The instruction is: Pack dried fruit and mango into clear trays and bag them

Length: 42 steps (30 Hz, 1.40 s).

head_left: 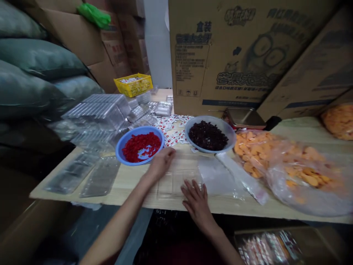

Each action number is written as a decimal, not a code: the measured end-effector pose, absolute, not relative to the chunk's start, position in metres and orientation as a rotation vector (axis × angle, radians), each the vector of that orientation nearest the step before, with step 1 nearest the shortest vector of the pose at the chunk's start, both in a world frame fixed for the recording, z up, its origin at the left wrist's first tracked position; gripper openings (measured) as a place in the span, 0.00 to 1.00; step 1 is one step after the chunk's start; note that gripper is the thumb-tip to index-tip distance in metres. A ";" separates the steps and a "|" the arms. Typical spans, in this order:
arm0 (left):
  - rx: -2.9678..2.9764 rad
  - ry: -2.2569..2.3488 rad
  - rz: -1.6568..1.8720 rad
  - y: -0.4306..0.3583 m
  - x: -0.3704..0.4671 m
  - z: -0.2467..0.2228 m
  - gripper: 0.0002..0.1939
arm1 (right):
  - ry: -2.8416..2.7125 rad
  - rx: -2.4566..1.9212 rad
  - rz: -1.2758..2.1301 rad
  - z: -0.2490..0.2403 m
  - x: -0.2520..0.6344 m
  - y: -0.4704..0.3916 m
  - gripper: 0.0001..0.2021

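Observation:
My left hand [162, 162] is closed, its fingers curled together just right of a blue bowl [118, 149] of red pieces [132, 147]. Whatever those fingers may hold is hidden. Under and between my hands lies a clear plastic box [176, 180] with compartments, blurred and hard to outline. My right hand [196, 200] is open, fingers spread over the box's right part. Beyond the box stands a pale bowl [231, 138] of dark pieces [208, 135]. Small printed packets [172, 138] lie scattered between the bowls.
Stacked clear boxes [95, 110] and flat clear trays [100, 176] occupy the left. A yellow basket [135, 85] stands behind. Bags of orange pieces [256, 149], a scale [245, 117] and a plastic sleeve [242, 176] are right. Large cartons [193, 81] rise at the back.

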<state>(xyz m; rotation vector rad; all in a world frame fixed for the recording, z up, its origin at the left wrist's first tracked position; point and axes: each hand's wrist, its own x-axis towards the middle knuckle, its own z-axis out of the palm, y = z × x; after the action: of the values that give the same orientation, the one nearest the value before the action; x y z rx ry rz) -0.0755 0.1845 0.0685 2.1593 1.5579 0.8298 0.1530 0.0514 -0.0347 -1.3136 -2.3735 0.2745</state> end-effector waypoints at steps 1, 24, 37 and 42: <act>2.120 1.669 0.879 0.192 -0.093 0.074 0.12 | -2.346 -1.290 0.297 -0.027 0.156 0.055 0.26; 1.978 1.996 0.409 0.239 -0.189 0.039 0.11 | -2.215 -1.995 0.621 0.024 0.229 0.345 0.08; 2.037 1.390 0.773 0.154 -0.027 0.043 0.04 | -1.915 -2.022 0.550 0.030 0.240 0.332 0.05; 2.305 1.415 0.575 0.147 -0.002 0.009 0.08 | -1.789 -1.724 0.455 0.052 0.241 0.286 0.09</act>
<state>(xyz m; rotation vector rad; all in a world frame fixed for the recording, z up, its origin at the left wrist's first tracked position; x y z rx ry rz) -0.0021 0.1472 0.0086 2.3051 1.4150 0.5752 0.2405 0.2862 0.0516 -1.7245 -1.7889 0.4554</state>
